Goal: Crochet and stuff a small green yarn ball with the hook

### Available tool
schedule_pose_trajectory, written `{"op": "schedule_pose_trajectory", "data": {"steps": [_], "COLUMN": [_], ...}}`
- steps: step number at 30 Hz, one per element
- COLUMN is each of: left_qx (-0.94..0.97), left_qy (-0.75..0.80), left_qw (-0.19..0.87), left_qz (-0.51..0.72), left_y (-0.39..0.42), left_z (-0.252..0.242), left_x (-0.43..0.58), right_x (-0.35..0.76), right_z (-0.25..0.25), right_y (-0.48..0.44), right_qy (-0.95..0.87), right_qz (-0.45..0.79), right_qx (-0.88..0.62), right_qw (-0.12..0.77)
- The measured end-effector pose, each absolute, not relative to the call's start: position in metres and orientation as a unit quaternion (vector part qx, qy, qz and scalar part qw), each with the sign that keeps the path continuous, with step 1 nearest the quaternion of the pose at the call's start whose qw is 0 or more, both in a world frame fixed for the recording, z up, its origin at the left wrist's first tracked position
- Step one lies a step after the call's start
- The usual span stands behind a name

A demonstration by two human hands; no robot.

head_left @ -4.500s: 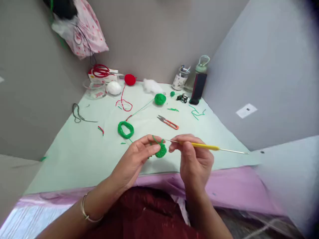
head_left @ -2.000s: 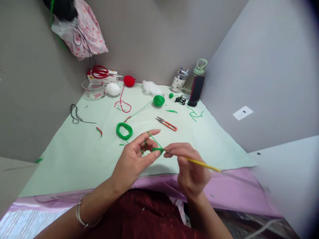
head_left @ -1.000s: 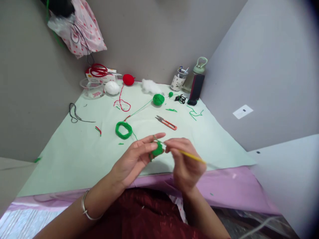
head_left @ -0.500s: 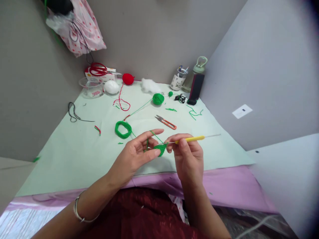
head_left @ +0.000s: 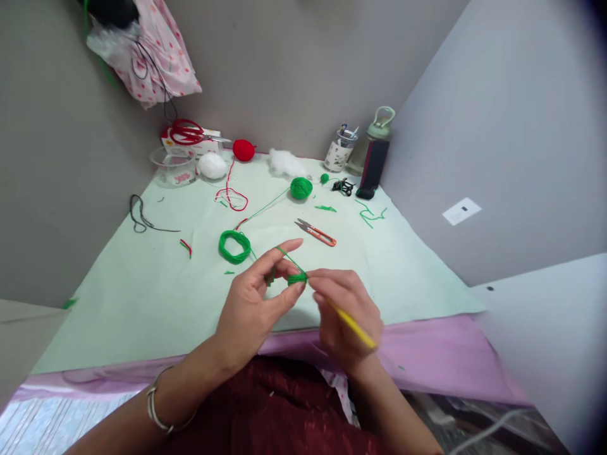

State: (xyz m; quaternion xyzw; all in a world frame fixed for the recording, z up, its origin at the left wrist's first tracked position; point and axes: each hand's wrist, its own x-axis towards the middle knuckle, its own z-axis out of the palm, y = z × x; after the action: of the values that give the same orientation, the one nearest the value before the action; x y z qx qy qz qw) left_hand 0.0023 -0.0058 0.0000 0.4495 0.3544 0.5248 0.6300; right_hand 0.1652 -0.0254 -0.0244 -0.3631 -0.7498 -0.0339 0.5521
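My left hand (head_left: 253, 297) pinches a small green crochet piece (head_left: 296, 278) between thumb and fingers, with green yarn running over the raised forefinger. My right hand (head_left: 345, 309) grips a yellow-handled crochet hook (head_left: 353, 327), its tip at the green piece and its handle pointing down toward me. Both hands hover over the near edge of the pale green mat (head_left: 142, 297). The yarn leads back to a green coil (head_left: 234, 246) and a green yarn ball (head_left: 301, 188).
Orange thread snips (head_left: 317, 232) lie just beyond my hands. At the back stand a red yarn ball (head_left: 243, 150), white stuffing (head_left: 287, 163), red scissors (head_left: 190, 133) on a box, a clear bowl (head_left: 173, 169), a jar (head_left: 339, 151), a bottle (head_left: 370, 142) and a dark phone (head_left: 374, 169).
The hook has swung from pointing right and level to pointing down toward me. My left forefinger has lifted with the yarn stretched over it.
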Motion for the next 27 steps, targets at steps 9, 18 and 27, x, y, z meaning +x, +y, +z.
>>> {"op": "schedule_pose_trajectory", "data": {"steps": [9, 18, 27], "left_qx": [0.336, 0.378, 0.298], "left_qy": [0.297, 0.320, 0.269], "left_qw": [0.765, 0.710, 0.789], "left_qz": [0.463, 0.501, 0.465], "left_y": [0.005, -0.002, 0.011], "left_z": [0.000, -0.003, -0.004], "left_x": [-0.008, 0.003, -0.004], "right_x": [0.163, 0.156, 0.162], "right_z": [-0.017, -0.023, -0.016], "right_y": [-0.014, -0.017, -0.010], "right_qy": [-0.576, -0.683, -0.542], "right_qz": [0.273, 0.086, 0.288], "right_qx": [-0.332, -0.382, -0.379], "right_qw": [0.695, 0.617, 0.693]}}
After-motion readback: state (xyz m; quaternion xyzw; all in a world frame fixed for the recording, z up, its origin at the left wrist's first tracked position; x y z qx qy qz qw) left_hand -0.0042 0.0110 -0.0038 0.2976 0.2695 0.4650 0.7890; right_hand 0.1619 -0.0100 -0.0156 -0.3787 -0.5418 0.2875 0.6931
